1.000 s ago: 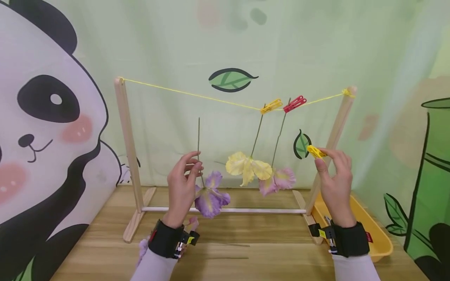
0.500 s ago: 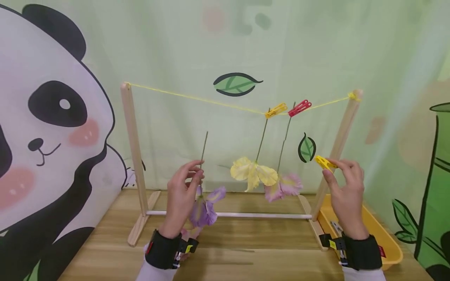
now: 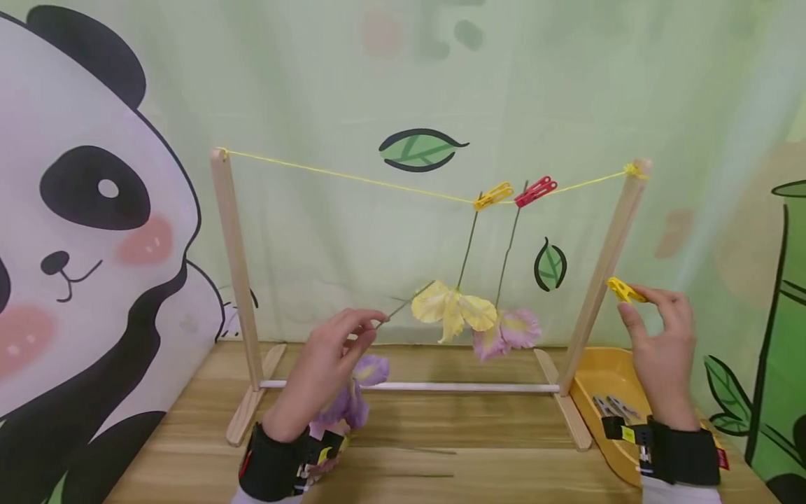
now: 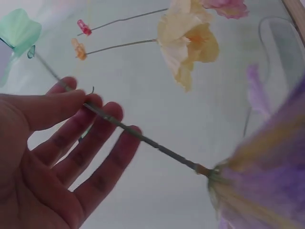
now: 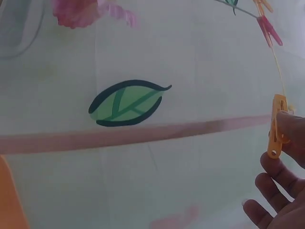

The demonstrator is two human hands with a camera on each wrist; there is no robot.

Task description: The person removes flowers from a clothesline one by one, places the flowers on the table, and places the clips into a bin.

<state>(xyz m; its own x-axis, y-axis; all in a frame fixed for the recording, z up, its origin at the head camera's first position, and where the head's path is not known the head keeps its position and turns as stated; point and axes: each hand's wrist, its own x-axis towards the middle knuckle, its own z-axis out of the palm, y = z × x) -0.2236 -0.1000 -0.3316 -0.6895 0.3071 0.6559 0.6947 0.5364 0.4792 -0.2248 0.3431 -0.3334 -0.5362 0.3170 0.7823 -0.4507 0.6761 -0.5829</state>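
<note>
Probably light and easily creased, the purple artificial flower (image 3: 372, 371), low and left of centre in the head view, should handle best by its stiff-looking stem (image 4: 164, 150), which the left hand (image 3: 327, 357) pinches while the right hand (image 3: 664, 353) grips a yellow clothespin (image 3: 622, 289).

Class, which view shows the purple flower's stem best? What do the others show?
Left wrist: the stem shows close up, down to the bloom. The head view shows its upper part, the left hand hiding most of the rest; the right wrist view, none.
</note>
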